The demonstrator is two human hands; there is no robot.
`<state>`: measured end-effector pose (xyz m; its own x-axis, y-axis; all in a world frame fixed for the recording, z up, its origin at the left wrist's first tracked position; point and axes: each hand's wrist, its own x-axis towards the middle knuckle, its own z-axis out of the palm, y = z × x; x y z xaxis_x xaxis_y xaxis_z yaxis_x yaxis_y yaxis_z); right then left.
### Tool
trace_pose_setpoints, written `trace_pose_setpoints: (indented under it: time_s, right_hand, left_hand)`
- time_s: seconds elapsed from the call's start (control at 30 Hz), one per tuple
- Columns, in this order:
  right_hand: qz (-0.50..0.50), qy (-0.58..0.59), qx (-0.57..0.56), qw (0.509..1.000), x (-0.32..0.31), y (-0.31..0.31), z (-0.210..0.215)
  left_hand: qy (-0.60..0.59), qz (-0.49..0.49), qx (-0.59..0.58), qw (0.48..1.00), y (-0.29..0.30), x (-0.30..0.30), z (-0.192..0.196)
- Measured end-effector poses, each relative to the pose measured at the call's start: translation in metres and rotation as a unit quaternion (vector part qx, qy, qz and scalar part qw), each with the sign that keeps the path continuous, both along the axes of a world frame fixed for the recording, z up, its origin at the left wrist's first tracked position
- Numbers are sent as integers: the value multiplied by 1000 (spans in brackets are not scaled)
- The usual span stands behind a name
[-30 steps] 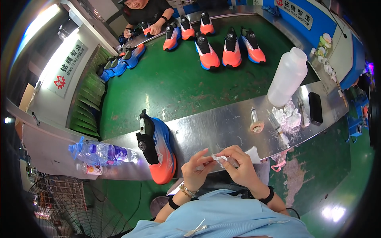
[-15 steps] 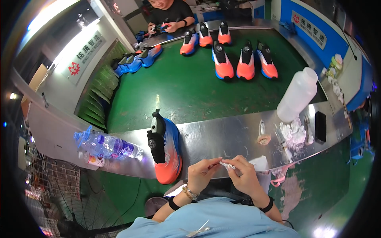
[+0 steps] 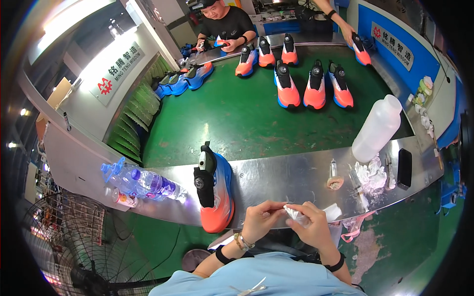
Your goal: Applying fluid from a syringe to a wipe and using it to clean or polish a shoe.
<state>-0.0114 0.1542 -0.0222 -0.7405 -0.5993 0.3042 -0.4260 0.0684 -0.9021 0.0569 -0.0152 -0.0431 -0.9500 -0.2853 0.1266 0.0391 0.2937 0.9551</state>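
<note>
Over the metal edge of the bench, my left hand (image 3: 260, 221) and my right hand (image 3: 312, 228) meet, fingers pinched together on a small crumpled piece of white tissue (image 3: 295, 214). Most of the tissue shows by my right fingers; my left fingertips are at its edge. Left of my hands stands an orange, white and blue sneaker (image 3: 217, 202) with a black dial and collar, its toe toward me. A folded white sheet (image 3: 333, 212) lies beside my right hand at the bench edge.
A white bottle (image 3: 376, 129), crumpled white tissue (image 3: 371, 175), a syringe (image 3: 358, 190) and a black case (image 3: 404, 169) are at right. Clear plastic bottles (image 3: 148, 181) lie at left. Several sneakers (image 3: 314, 91) stand on the green belt. Beyond, a person (image 3: 227, 24) handles a shoe.
The white tissue shows larger and more bunched between my fingers. At the far right another person's arm has come in, its hand on a sneaker. The whole view has shifted slightly.
</note>
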Motion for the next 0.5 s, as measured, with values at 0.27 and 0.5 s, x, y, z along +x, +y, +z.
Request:
trace_pose_setpoints:
  time_s: [0.27,0.5]
  right_hand:
    - [72,84,81,991,-14,18,5]
    - [71,18,86,994,-21,23,4]
  left_hand:
    - [10,27,-10,1000,0,-4,2]
    - [6,26,-11,1000,-2,-6,-2]
